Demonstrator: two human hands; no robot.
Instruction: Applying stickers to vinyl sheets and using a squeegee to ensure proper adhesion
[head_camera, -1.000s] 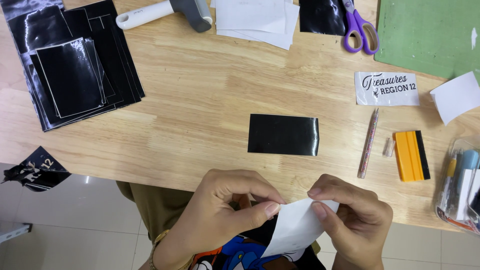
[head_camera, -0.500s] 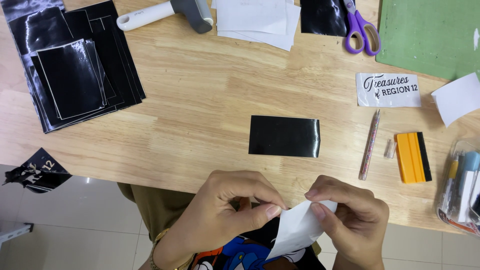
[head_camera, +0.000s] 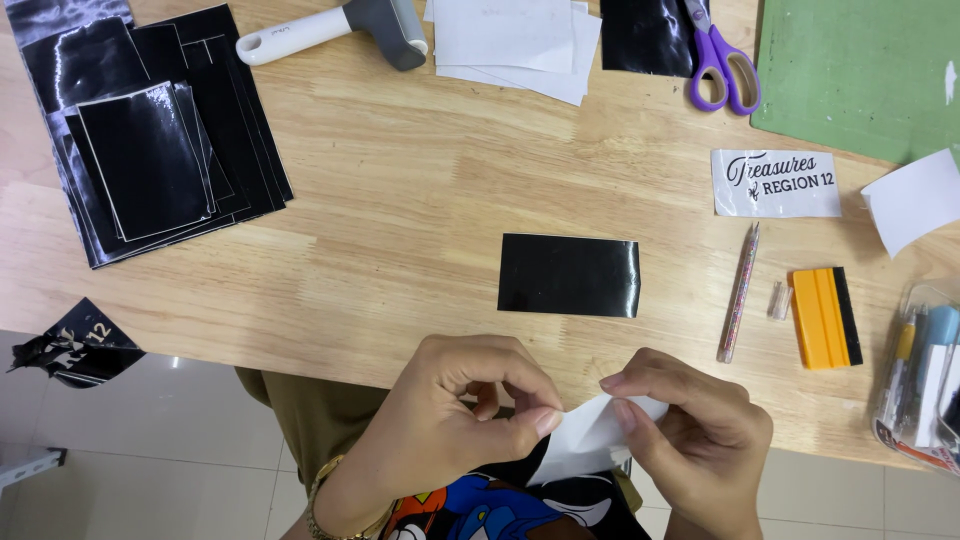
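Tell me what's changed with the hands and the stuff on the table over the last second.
Almost nothing. Both hands keep pinching the white sheet at the table edge, the left hand and right hand shifting only slightly. Nothing was picked up or let go. The black rectangle, pen and orange scraper stayed put.

Site: craft workshop | Evidence: wooden counter (head_camera: 400, 220) carrying stacked black vinyl sheets (head_camera: 150, 150), purple scissors (head_camera: 722, 60), green cutting mat (head_camera: 860, 70), orange squeegee (head_camera: 825, 317), weeding pen (head_camera: 739, 292) | Floor: pale tile (head_camera: 130, 450)
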